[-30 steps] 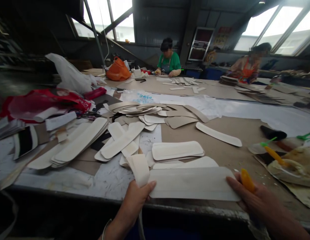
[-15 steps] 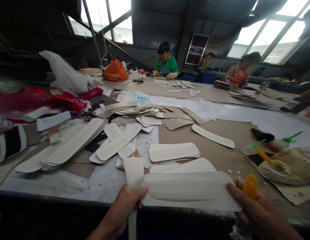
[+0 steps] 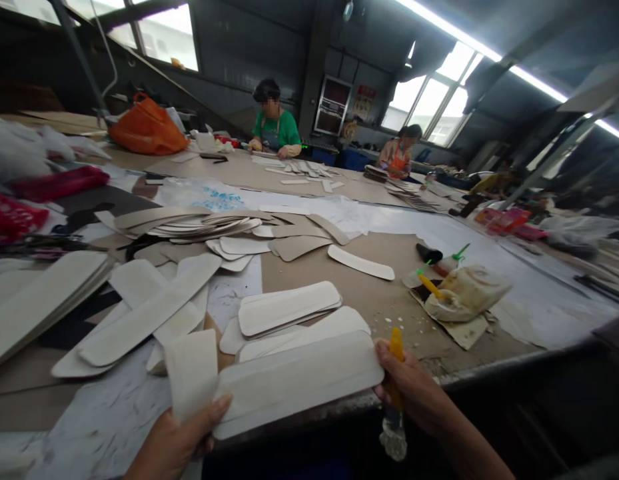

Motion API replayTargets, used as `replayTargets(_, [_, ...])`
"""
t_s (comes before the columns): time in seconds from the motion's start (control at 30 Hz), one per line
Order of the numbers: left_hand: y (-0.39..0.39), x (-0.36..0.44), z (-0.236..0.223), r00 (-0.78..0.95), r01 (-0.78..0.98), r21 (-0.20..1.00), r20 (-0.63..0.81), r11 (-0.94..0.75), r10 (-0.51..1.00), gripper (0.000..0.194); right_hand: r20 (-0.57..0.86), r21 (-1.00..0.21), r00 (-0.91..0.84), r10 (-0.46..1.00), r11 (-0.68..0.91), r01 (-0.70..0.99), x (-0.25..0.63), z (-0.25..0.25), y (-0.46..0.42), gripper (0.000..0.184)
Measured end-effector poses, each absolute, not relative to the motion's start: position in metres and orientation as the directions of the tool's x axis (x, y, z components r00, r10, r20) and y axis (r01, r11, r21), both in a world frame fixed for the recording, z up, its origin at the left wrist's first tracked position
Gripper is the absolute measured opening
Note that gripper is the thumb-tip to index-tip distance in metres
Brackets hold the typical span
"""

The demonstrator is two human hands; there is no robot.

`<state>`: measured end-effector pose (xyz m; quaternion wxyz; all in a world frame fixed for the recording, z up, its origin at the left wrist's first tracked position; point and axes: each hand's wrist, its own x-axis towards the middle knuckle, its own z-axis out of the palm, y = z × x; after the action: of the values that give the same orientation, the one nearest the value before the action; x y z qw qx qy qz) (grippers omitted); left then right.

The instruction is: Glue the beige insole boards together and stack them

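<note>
My left hand [image 3: 176,437] grips the left end of a long white rounded strip [image 3: 299,380] and a folded white band [image 3: 192,373] together, thumb on top. My right hand [image 3: 414,390] pinches the strip's right end and also holds an orange-handled brush [image 3: 396,393], its bristles hanging below the table edge. The strip lies level just above the near edge of the table [image 3: 379,293]. More white strips [image 3: 286,307] are stacked right behind it.
Piles of white and tan strips [image 3: 189,223] cover the left and middle of the table. A glue-smeared bottle with an orange nozzle [image 3: 462,293] sits at the right. An orange bag [image 3: 146,130] stands far left. Two people [image 3: 274,127] work at the far side.
The view has swung to the right and up. Both hands keep hold of the strip, now tilted up to the right.
</note>
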<state>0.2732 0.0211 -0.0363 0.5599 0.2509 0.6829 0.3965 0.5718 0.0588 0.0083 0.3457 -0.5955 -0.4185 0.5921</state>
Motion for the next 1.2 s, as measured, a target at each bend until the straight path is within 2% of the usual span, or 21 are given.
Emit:
replayTargets(0.17, [0.025, 0.275, -0.040, -0.258, -0.045, 0.831, -0.546, 0.555, 0.797, 0.043, -0.440, -0.887, -0.017, 0.898, -0.431, 0.165, 0.573, 0.005, 0.062, 0.045])
replayTargets(0.3, [0.029, 0.278, -0.029, -0.250, -0.116, 0.831, -0.555, 0.545, 0.793, 0.041, -0.430, -0.882, -0.010, 0.903, -0.418, 0.218, 0.575, -0.001, 0.068, 0.043])
replayTargets(0.53, [0.038, 0.276, -0.014, -0.095, -0.139, 0.863, -0.500, 0.486, 0.861, 0.041, -0.470, -0.820, 0.074, 0.880, -0.466, 0.333, 0.584, -0.006, 0.087, 0.037])
replayTargets(0.73, [0.074, 0.267, -0.004, -0.119, 0.041, 0.906, -0.415, 0.422, 0.902, 0.036, -0.435, -0.776, -0.058, 0.898, -0.342, 0.530, 0.575, 0.027, 0.135, 0.034])
replayTargets(0.87, [0.112, 0.260, 0.005, -0.138, 0.202, 0.897, -0.372, 0.394, 0.918, 0.034, -0.369, -0.662, -0.051, 0.928, -0.225, 0.715, 0.559, 0.045, 0.179, 0.030])
replayTargets(1.0, [0.134, 0.246, -0.006, -0.208, 0.310, 0.858, -0.358, 0.409, 0.910, 0.035, -0.294, -0.544, 0.025, 0.956, -0.189, 0.817, 0.560, 0.036, 0.213, 0.031])
replayTargets(1.2, [0.093, 0.257, -0.024, -0.161, 0.259, 0.873, -0.383, 0.413, 0.910, 0.042, -0.068, -0.528, 0.119, 0.991, -0.137, 0.838, 0.607, 0.030, 0.198, 0.040])
